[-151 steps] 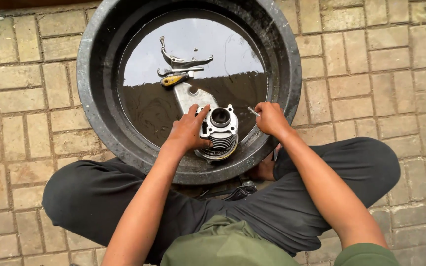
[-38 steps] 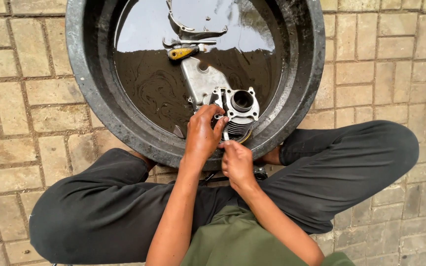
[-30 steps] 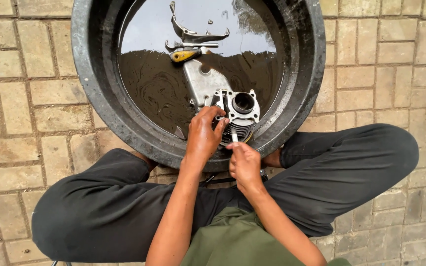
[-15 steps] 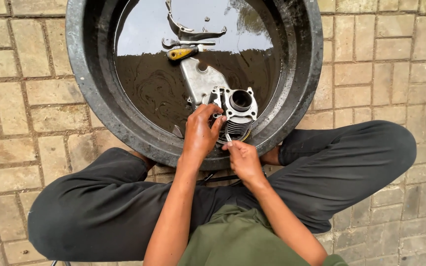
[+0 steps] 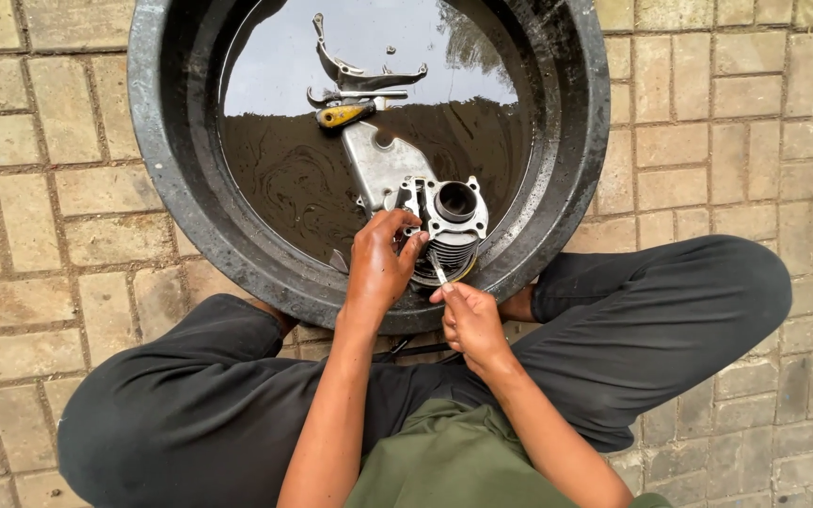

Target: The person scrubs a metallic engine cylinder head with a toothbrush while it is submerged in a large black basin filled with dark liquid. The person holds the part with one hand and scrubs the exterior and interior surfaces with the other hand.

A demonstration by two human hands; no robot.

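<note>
Metal finned cylinder (image 5: 454, 221) in black basin (image 5: 171, 179): left hand (image 5: 378, 268) grips its near side, right hand (image 5: 468, 315) just below pinches thin tool (image 5: 437, 268).

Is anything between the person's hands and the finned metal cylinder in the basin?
Nothing visible. The left hand grips the finned cylinder directly at its side, and the right hand holds a thin tool against its fins, just inside the basin's near rim.

basin (image 5: 157, 169) on paving | cylinder (image 5: 454, 221) in basin, near edge | plate (image 5: 378, 165) behind cylinder | screwdriver (image 5: 345, 115) behind plate
</note>
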